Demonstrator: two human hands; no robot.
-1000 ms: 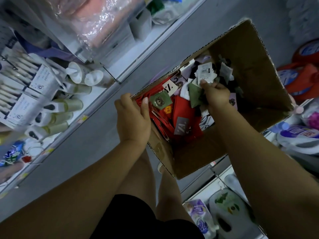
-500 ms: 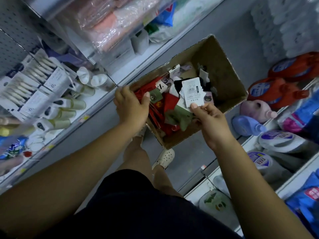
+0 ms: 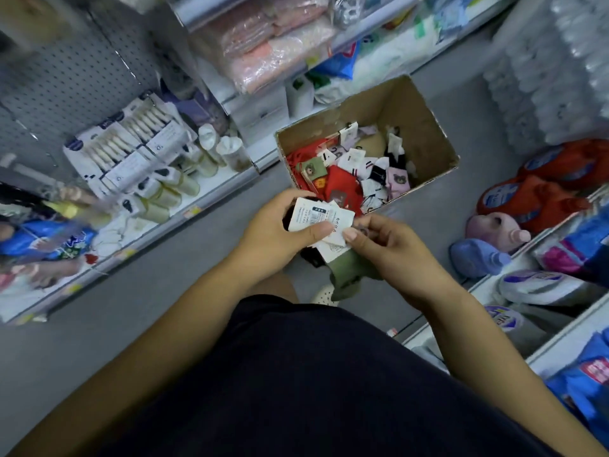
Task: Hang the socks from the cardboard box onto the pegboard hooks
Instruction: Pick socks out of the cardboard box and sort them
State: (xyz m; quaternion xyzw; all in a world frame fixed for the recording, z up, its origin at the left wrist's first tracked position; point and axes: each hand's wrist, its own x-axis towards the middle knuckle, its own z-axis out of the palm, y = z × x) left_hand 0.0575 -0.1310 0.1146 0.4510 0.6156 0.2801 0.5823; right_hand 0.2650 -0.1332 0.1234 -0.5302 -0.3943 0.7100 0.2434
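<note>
Socks (image 3: 349,275) are out of the box, a small bunch held up in both hands in front of the person. Going big to small: the pegboard (image 3: 66,80) fills the upper left of the view, well apart from the hands and off to the person's left side. Its hooks are too blurry to pick out. The box (image 3: 425,127) sits open on the floor (image 3: 164,275) just beyond the hands, with loads more carded pairs heaped inside.

The bunch itself runs lengthwise away from the person, with the white cards (image 3: 316,216) at the far end and a green sock dangling from the near end. The left hand (image 3: 273,232) grips the card end with its thumb laid across the front. The right hand (image 3: 392,249) pinches the lower cards between thumb and forefinger, so the two hands are close together on the same bunch.

Pretty sure the next bit is a swing up and left, and the left hand is the nearer one to the board.
</note>
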